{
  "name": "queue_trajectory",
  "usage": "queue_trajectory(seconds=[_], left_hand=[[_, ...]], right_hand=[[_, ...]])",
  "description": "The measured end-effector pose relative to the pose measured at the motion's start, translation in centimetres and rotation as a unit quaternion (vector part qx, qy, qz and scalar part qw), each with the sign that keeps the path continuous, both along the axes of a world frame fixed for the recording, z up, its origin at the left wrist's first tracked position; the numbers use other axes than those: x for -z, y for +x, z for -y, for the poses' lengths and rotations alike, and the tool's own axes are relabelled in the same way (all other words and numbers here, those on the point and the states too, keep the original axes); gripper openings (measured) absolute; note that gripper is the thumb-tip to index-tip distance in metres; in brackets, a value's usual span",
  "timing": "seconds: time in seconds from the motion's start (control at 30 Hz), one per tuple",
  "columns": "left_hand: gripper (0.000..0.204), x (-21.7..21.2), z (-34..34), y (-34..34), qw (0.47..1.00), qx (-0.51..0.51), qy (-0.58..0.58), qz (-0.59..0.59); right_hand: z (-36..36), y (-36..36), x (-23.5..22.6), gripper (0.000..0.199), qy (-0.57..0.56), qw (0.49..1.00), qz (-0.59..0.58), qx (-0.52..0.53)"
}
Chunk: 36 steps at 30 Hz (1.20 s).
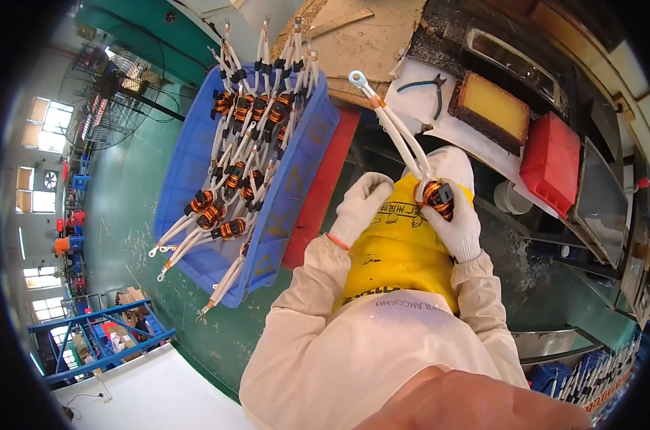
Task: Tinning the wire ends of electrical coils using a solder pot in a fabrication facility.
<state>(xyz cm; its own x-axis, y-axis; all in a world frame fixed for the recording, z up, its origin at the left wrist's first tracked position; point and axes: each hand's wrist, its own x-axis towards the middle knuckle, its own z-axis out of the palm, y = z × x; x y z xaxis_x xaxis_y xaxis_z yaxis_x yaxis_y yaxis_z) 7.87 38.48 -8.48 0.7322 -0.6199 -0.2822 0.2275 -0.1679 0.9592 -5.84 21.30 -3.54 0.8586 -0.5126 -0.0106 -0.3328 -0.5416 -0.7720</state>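
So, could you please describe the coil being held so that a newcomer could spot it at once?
Start at the big blue plastic crate full of copper-wound coils, then look right, above the yellow apron. The white-gloved right hand grips one copper coil. Unlike the crate's coils, it is lifted, its white sleeved leads pointing up to a ring terminal.

We count two gloved hands, one coil held, one blue bin of coils (too tangled to number), one pair of pliers, one red box.

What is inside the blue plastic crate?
The blue crate holds many copper-wound coils with long white leads, piled together. The crate's bottom beneath the pile is mostly covered.
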Motion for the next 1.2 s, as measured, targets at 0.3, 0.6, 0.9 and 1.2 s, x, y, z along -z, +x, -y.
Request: queue_trajectory(seconds=[0.3, 0.6, 0.9, 1.2], left_hand=[[0.031, 0.1, 3.3, 2.2, 0.994, -0.067, -0.046, -0.068], [0.022, 0.8, 2.4, 3.6, 0.989, -0.121, -0.076, -0.038], [0.029, 0.0, 2.4, 4.5, 0.937, -0.150, -0.249, -0.192], [0.018, 3.4, 1.4, 4.7, 0.933, -0.147, -0.236, -0.230]], right_hand=[[-1.4, -0.1, 0.9, 0.061, -0.089, 0.992, 0.074, -0.042], [-2.4, -0.2, 2.4, 0.064, -0.183, 0.977, 0.102, -0.039], [-2.7, -0.1, 2.5, 0.065, -0.205, 0.974, 0.088, -0.047], [-1.2, -0.1, 0.9, 0.061, -0.053, 0.998, 0.039, -0.014]])
